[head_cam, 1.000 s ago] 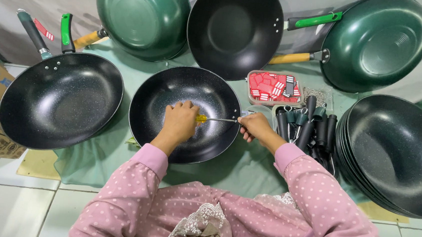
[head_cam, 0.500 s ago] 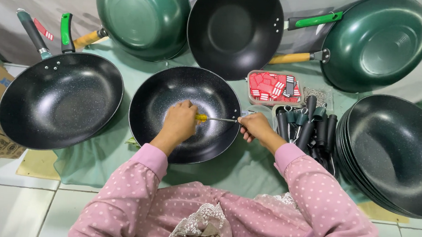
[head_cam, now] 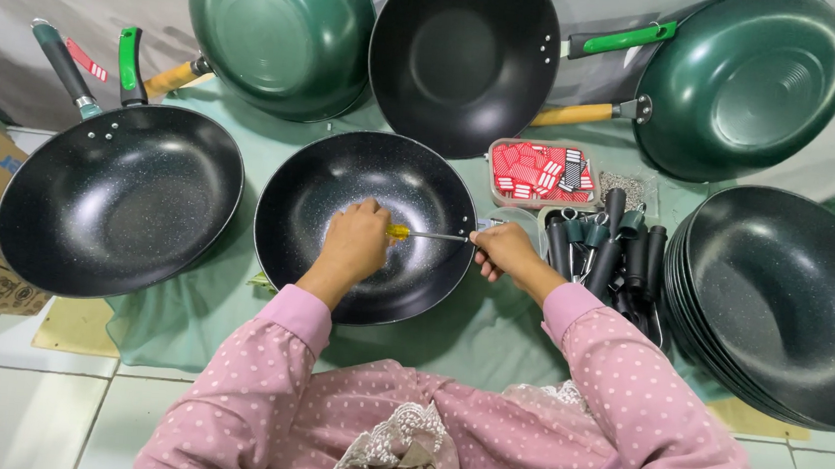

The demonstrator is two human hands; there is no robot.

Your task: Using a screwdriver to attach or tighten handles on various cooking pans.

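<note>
hands meet over a round black speckled non-stick pan (head_cam: 341, 199) lying on the green cloth-covered counter (head_cam: 489, 334). the left hand (head_cam: 357, 243) is clenched round a yellow-handled screwdriver (head_cam: 427, 233), hiding most of its handle. the right hand (head_cam: 501, 251) pinches something at the pan's rim, too covered to make out. a heap of black pan handles (head_cam: 614, 255) lies just beside it.

Left hand (head_cam: 355, 242) curled shut, right hand (head_cam: 502, 250) seemingly pinching, forearms converging.
</note>
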